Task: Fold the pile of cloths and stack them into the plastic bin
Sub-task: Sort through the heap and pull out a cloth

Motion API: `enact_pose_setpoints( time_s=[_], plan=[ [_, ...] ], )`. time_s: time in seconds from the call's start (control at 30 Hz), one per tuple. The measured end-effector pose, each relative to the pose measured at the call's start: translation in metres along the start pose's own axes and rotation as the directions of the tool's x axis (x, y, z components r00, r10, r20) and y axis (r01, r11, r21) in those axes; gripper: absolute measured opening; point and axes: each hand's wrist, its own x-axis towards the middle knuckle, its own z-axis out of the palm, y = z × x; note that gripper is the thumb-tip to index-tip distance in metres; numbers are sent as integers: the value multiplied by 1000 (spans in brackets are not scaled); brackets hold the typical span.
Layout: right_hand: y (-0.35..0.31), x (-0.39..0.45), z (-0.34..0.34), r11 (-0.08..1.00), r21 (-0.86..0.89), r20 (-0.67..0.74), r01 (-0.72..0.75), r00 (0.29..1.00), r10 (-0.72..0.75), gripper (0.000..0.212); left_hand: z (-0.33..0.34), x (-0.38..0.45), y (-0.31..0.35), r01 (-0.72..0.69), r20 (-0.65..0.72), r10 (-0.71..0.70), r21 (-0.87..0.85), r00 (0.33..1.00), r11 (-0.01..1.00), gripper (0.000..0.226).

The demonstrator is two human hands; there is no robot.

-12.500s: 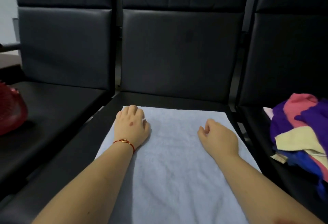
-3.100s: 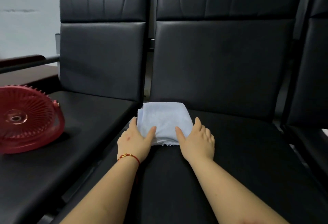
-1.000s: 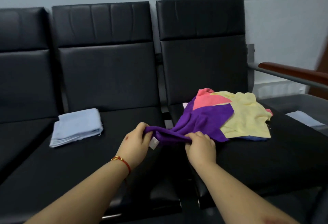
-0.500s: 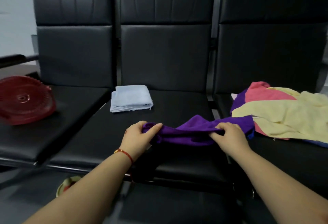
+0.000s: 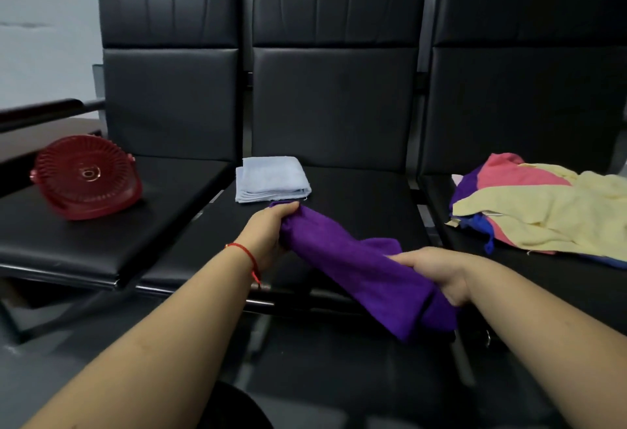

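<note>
A folded pale blue cloth (image 5: 271,178) lies at the back left corner of the middle seat (image 5: 356,197) of the bench, and a red fan (image 5: 86,175) rests on the left seat. The pile of cloths (image 5: 546,206), yellow, pink and purple, covers the right seat. The left hand (image 5: 268,230) and right hand (image 5: 437,270) each grip an end of the purple cloth (image 5: 359,267), bunched over the middle seat's front edge. Half a second ago it still trailed from the pile; now it is clear of it. The middle seat's right half lies bare.
</note>
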Motion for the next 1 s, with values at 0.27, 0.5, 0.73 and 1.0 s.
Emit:
enact_pose_setpoints(
  time_s=[0.27,0.5,0.73,1.0],
  plan=[
    [13,-34,-24,988,-135,-25,-72,997,69,40,-29,-33,8,247,251,-369,410,895,878,9],
    [27,-46,-39,930,-362,-101,62,989,-105,37,-61,-35,5,137,119,-266,622,957,771,15],
    [28,-53,-51,797,-602,-242,54,938,-247,16,-73,-30,11,-35,-20,56,576,998,816,14],
    [26,-30,-68,793,-594,-465,136,746,-477,20,-86,-13,10,-78,-142,290,772,946,631,11]
  ],
)
